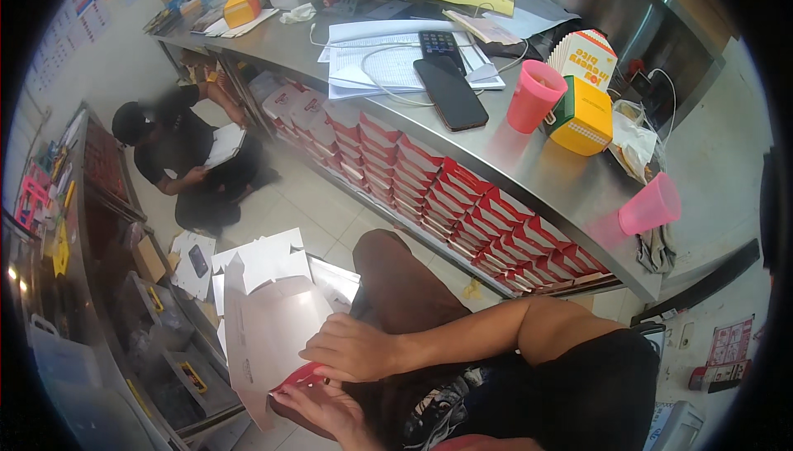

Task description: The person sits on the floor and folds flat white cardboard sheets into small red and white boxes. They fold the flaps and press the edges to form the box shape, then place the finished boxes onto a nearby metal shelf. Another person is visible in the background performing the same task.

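A partly folded cardboard box (285,315), pale inside with a red end panel, leans in front of me near my bent knee. My right hand (351,348) reaches across from the right, its fingers closed on the red end at the box's near edge. Just below it, my left hand (330,410) pinches the near corner of the same red panel. Both hands touch the box close together, and part of the fold is hidden behind my fingers. Flat white cardboard blanks (256,253) lie under and behind the box.
Folded red-and-white boxes (462,195) fill the shelf below a steel counter (537,170) holding a phone (450,92), papers and pink cups (535,96). Another person (194,145) sits on the floor, holding a pale flat item. Shelves with bins (194,377) line the left.
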`<state>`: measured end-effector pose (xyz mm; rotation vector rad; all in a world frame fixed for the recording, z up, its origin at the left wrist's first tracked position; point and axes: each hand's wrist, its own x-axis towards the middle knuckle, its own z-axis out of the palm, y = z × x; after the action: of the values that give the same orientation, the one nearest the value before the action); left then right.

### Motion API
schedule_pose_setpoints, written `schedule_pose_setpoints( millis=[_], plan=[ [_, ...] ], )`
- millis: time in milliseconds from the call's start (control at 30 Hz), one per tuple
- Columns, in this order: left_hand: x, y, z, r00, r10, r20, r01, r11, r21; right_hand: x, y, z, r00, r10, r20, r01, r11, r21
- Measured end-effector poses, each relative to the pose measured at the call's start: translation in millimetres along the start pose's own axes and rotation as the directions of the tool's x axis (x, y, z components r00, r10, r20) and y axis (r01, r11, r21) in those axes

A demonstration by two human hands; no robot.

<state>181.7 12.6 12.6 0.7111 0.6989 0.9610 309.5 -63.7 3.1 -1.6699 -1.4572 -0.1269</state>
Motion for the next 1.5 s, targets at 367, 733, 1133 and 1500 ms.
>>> schedule_pose_setpoints(
  millis=[367, 733, 1133, 1500],
  plan=[
    [0, -14, -4, 0.989, 0.04, 0.141, -0.057, 0.991, 0.124, 13, -5, -7, 0.979, -0.056, 0.194, 0.042, 0.996, 0.075],
    [7, 9, -51, 0.853, -0.448, 0.266, 0.455, 0.89, 0.041, 9, 78, -49, 0.716, 0.695, -0.061, -0.585, 0.646, 0.49],
    [11, 6, -53, 0.958, -0.287, -0.016, 0.258, 0.883, -0.392, -4, 63, -37, 0.485, 0.816, 0.312, -0.514, -0.023, 0.858],
    [9, 6, -83, 0.907, -0.38, 0.182, 0.355, 0.922, 0.154, -18, 55, -47, 0.402, 0.41, 0.819, -0.878, -0.08, 0.471]
  ],
)
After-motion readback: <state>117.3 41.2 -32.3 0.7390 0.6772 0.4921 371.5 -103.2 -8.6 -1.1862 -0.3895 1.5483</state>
